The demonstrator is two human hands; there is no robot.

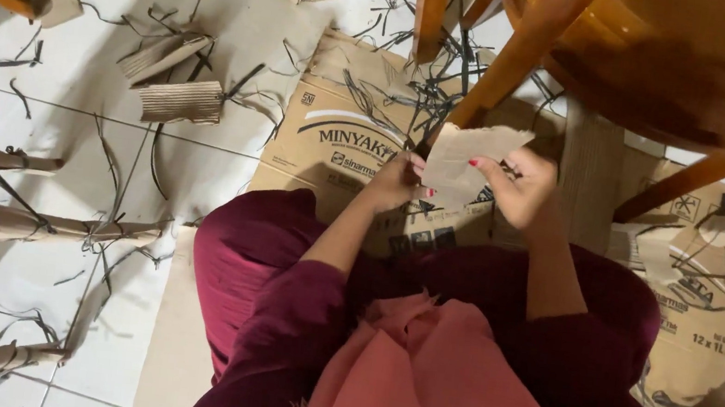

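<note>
Keep left hand point(395, 180) and right hand point(523, 189) pinched firmly on torn cardboard piece point(467, 157) (fingers closed), edges level.

Wooden chair legs point(512, 60) slant down directly above the left hand point(395, 183) and right hand point(523, 189), closing the way forward, with the chair seat point(680, 59) overhanging the right. A flattened cardboard box point(334, 134) lies beneath the hands. To the left, rolled cardboard sticks point(5, 222) and thin dark strips point(115, 171) litter the white tile floor point(67, 109), with bare tile between them. Further boxes point(709, 333) and tangled strips crowd the right side.
</note>
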